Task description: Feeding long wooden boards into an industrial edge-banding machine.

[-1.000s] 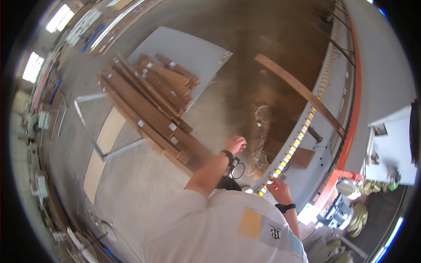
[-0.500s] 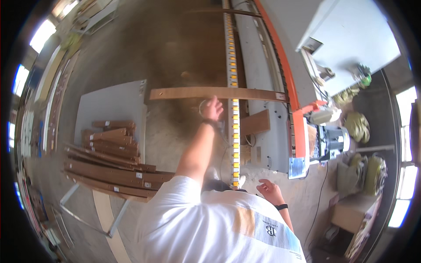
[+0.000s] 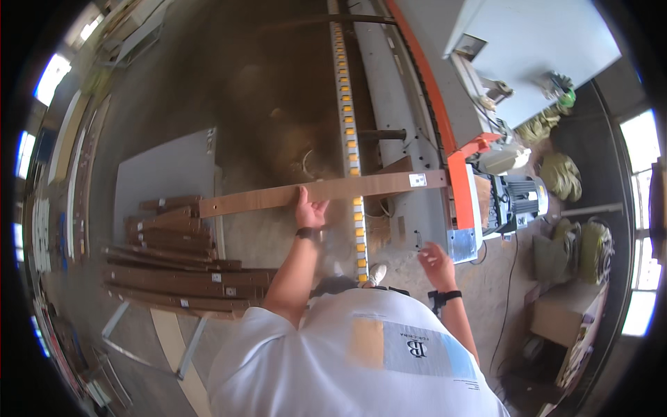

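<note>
A long brown wooden strip [image 3: 260,197] lies crosswise over a rail of yellow rollers [image 3: 358,233]. Its right end, which carries a white label, reaches the edge of a machine with an orange guard [image 3: 456,184]. My left hand [image 3: 310,210] grips the strip's near edge left of the rail, thumb against its face and the other fingers partly hidden. Below the machine's near corner, my right hand [image 3: 438,264] is apart from the strip, its fingers loosely bent and spread, holding nothing.
Several brown strips [image 3: 187,283] are stacked at the left beside a grey panel [image 3: 167,167]. An electric motor [image 3: 521,201] juts from the machine's right side. Filled sacks [image 3: 577,250] and a cable on the floor lie farther right. Another dark strip [image 3: 361,19] crosses the rail's far end.
The strip has come nearer to me and tilted, its left end now lower. My left hand has gone from beside the strip to gripping it. My right hand has moved up slightly.
</note>
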Action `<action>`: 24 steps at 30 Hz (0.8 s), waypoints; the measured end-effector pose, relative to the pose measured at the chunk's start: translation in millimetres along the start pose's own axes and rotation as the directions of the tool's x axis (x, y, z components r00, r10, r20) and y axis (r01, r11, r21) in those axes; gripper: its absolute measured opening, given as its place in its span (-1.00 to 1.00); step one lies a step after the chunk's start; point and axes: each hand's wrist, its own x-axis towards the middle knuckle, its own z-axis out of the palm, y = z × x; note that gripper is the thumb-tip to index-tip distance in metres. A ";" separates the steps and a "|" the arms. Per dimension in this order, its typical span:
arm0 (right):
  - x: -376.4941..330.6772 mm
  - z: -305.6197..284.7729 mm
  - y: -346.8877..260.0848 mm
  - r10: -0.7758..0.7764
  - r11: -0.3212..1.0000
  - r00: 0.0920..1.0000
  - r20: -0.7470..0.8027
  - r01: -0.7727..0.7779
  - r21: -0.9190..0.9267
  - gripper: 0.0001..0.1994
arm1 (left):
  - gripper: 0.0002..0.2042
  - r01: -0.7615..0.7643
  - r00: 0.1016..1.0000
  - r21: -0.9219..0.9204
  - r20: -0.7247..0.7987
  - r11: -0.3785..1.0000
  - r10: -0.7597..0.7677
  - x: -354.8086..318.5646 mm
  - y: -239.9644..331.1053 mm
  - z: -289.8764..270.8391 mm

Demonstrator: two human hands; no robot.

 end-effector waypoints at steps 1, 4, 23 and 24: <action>8.1 -3.5 2.9 -0.070 0.989 0.995 -0.075 0.059 -0.134 -0.50 | -0.48 -0.006 0.999 -0.001 -0.039 1.000 0.006 -13.1 11.6 -14.7; 40.6 -11.6 -3.0 -0.304 0.896 0.940 -0.152 0.228 -0.381 -0.16 | -0.50 -0.108 0.991 -0.044 -0.085 0.993 0.104 -52.9 44.4 -61.4; 42.9 101.8 -158.6 -0.125 0.991 0.633 0.764 0.112 0.069 -0.63 | -0.76 -0.487 0.828 -0.219 -0.424 0.845 0.367 -114.9 128.2 -328.5; 40.2 113.2 -165.7 -0.168 0.985 0.592 0.788 0.131 0.112 -0.63 | -0.77 -0.506 0.819 -0.200 -0.417 0.839 0.394 -111.1 128.4 -331.9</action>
